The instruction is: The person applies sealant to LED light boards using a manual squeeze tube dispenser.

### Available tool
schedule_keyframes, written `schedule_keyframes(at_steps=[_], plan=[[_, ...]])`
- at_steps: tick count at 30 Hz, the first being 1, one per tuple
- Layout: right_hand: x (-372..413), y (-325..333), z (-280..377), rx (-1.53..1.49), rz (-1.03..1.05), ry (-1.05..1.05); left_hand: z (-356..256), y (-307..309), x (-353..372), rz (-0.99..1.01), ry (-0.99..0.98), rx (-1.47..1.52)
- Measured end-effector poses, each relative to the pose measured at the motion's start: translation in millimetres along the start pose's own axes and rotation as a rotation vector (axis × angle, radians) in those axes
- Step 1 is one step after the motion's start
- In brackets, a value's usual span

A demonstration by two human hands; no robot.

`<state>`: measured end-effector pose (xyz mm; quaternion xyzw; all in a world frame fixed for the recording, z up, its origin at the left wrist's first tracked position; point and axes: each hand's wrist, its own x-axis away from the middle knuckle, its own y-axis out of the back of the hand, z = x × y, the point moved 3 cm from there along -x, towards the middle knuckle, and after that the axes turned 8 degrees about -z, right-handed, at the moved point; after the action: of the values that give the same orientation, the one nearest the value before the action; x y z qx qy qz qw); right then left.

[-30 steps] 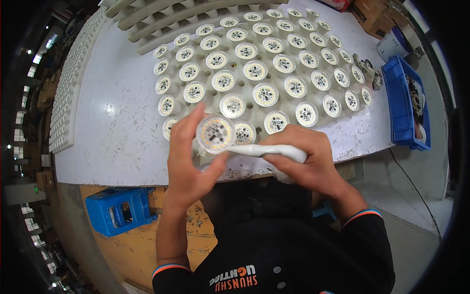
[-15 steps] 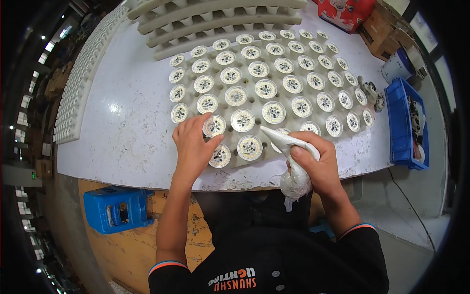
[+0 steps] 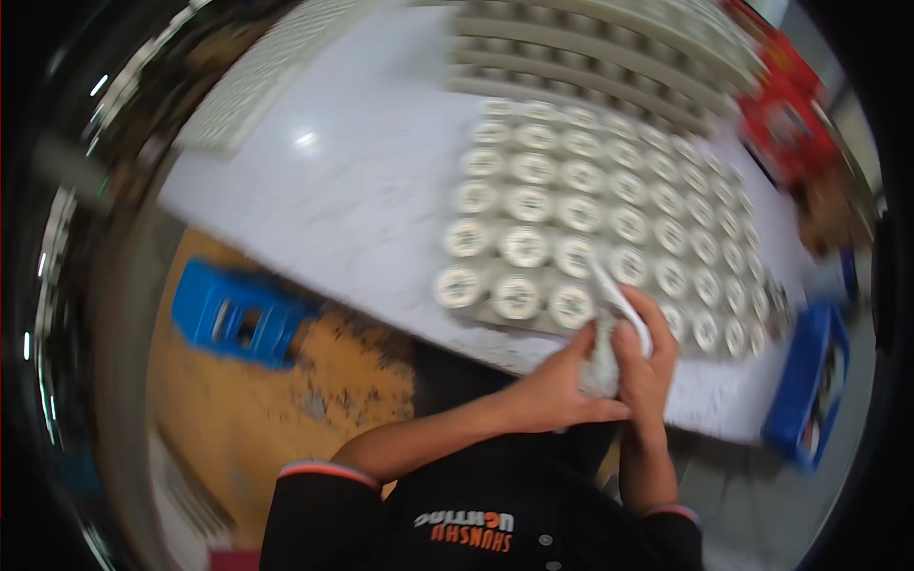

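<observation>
The soft white squeeze bag (image 3: 603, 360) is at the near edge of the white table (image 3: 362, 200). Your left hand (image 3: 554, 392) and right hand (image 3: 650, 366) are both closed around it. Blur hides its tip by the round white lamps (image 3: 526, 246).

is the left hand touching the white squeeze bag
Touching. The head view, though blurred, shows the left hand closed around the white squeeze bag with no gap, opposite the right hand.

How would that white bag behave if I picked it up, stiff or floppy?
Probably floppy: the bag looks crumpled where the left hand and right hand close round it. It likely yields when squeezed, since it tapers to a thin tip. Blur hides any clue to weight.
</observation>
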<state>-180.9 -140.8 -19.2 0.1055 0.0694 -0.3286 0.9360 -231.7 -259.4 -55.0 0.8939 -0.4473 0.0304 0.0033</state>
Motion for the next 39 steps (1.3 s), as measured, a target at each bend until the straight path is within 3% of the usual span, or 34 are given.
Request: schedule_keyframes(at_steps=[3, 4, 6, 7, 8, 9, 12, 22, 39], plan=[[2, -8, -6, 0.035, 0.088, 0.122, 3, 6, 9, -0.16, -0.078, 0.08], [-3, -8, -6, 0.217, 0.171, 0.231, 1, 10, 15, -0.194, -0.107, 0.115], [-1, -9, 23, 0.437, 0.026, 0.519, -7, 13, 34, -0.25, -0.125, 0.171], [5, -2, 28, 0.346, -0.103, 0.524, -12, 21, 41, -0.279, -0.126, 0.182], [13, 12, 30, 0.059, -0.259, 0.802, -16, 26, 48, -0.304, -0.13, 0.19], [21, 14, 40, -0.139, -0.346, 0.91, -17, 30, 56, -0.381, -0.119, 0.286], [58, -19, 136, -0.899, -0.349, 1.106, -19, 49, 77, -0.573, -0.265, 0.314], [37, -24, 81, -0.544, -0.335, 0.878, -9, 84, 120, -0.871, -0.307, 0.324], [20, -12, 54, -0.339, -0.33, 0.779, -4, 84, 115, -0.812, -0.274, 0.279]])
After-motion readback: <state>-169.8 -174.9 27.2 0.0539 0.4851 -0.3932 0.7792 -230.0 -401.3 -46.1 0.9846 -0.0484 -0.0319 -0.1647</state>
